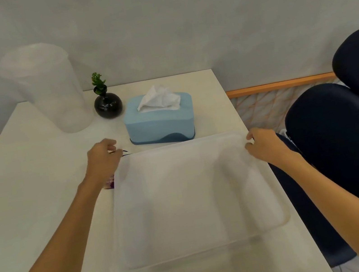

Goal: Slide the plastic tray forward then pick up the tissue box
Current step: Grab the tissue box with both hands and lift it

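Both hands on the tray's far corners

Left hand (104,159) and right hand (264,145) each pinch the clear plastic tray (194,200) (pretty blurry), flat on the white table (27,185). Blue tissue box (159,119) sits at 12 o'clock, just past its far edge.

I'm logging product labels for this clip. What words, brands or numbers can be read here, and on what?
No text can be read.
Purple item under the left hand, beside the tray: small white print, too blurred to read.
Tissue box: no print visible.
Vase: no print visible.
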Demonstrator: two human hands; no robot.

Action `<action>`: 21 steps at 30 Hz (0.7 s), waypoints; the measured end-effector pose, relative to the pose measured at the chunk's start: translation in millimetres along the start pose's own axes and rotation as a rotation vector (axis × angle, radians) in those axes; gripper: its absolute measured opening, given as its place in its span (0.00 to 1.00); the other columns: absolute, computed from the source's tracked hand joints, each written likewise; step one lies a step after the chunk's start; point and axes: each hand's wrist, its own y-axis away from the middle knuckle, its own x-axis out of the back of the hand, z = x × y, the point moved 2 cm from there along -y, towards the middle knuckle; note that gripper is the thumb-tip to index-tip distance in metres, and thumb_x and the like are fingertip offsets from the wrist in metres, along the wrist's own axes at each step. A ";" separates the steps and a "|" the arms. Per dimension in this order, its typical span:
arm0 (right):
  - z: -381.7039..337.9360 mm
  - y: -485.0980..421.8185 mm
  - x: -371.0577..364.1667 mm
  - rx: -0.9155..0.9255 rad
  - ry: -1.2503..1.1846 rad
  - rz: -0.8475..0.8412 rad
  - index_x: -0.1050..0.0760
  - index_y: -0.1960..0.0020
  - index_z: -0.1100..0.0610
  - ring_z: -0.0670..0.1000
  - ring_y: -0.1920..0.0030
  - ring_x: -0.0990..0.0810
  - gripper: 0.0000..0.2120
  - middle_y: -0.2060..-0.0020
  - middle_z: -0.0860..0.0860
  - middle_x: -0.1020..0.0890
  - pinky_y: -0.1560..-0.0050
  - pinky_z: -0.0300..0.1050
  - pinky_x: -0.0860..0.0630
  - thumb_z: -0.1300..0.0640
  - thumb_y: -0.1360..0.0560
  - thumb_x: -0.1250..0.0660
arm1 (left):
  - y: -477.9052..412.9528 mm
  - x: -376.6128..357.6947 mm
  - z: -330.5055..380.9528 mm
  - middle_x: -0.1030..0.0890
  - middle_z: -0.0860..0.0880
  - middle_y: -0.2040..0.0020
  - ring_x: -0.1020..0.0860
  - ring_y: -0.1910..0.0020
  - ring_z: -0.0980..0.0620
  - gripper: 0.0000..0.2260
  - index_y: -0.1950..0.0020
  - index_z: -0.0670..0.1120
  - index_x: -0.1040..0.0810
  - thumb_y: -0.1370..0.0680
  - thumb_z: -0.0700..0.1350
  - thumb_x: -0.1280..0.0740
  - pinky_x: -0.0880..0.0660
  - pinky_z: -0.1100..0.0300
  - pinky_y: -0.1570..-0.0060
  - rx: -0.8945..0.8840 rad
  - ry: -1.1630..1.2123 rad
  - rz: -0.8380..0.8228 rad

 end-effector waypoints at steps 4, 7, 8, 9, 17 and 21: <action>-40.2 -29.7 -1.9 0.082 -0.086 0.025 0.28 0.39 0.64 0.59 0.50 0.22 0.15 0.45 0.62 0.21 0.49 0.51 0.24 0.60 0.24 0.38 | -19.6 5.5 25.5 0.20 0.40 0.40 0.23 0.41 0.43 0.16 0.36 0.41 0.26 0.23 0.43 0.34 0.29 0.53 0.39 -0.003 0.062 0.060; -70.6 -47.8 -6.9 0.099 -0.198 0.057 0.29 0.38 0.63 0.61 0.45 0.23 0.15 0.46 0.63 0.21 0.45 0.51 0.25 0.57 0.22 0.40 | -32.2 6.2 37.9 0.23 0.41 0.36 0.26 0.37 0.43 0.17 0.34 0.41 0.28 0.21 0.44 0.37 0.31 0.52 0.37 0.076 0.158 0.109; -80.0 -52.0 -8.6 0.085 -0.258 0.067 0.30 0.37 0.62 0.61 0.44 0.23 0.16 0.45 0.62 0.21 0.44 0.52 0.26 0.56 0.22 0.41 | -36.6 5.1 39.9 0.24 0.41 0.35 0.27 0.36 0.43 0.17 0.33 0.42 0.29 0.21 0.45 0.38 0.31 0.52 0.36 0.110 0.198 0.121; -88.8 -55.2 -10.5 0.067 -0.327 0.071 0.31 0.36 0.62 0.61 0.42 0.24 0.17 0.43 0.62 0.22 0.43 0.52 0.27 0.54 0.21 0.42 | -40.4 4.2 41.0 0.25 0.41 0.34 0.27 0.36 0.43 0.18 0.32 0.42 0.30 0.20 0.46 0.38 0.31 0.52 0.36 0.149 0.241 0.126; -124.1 -65.9 -27.1 -0.004 -0.598 -0.068 0.36 0.30 0.61 0.57 0.40 0.28 0.26 0.34 0.59 0.27 0.45 0.47 0.32 0.45 0.19 0.49 | -58.8 -21.2 37.8 0.27 0.42 0.32 0.26 0.37 0.42 0.21 0.30 0.45 0.33 0.20 0.53 0.44 0.29 0.46 0.34 0.363 0.475 -0.072; -125.6 -79.1 -37.4 -0.040 -0.696 -0.125 0.32 0.35 0.60 0.53 0.49 0.28 0.24 0.41 0.57 0.24 0.53 0.44 0.31 0.44 0.20 0.50 | -56.9 -37.3 52.9 0.24 0.40 0.38 0.25 0.43 0.41 0.16 0.39 0.45 0.29 0.20 0.51 0.46 0.25 0.49 0.41 0.368 0.549 -0.034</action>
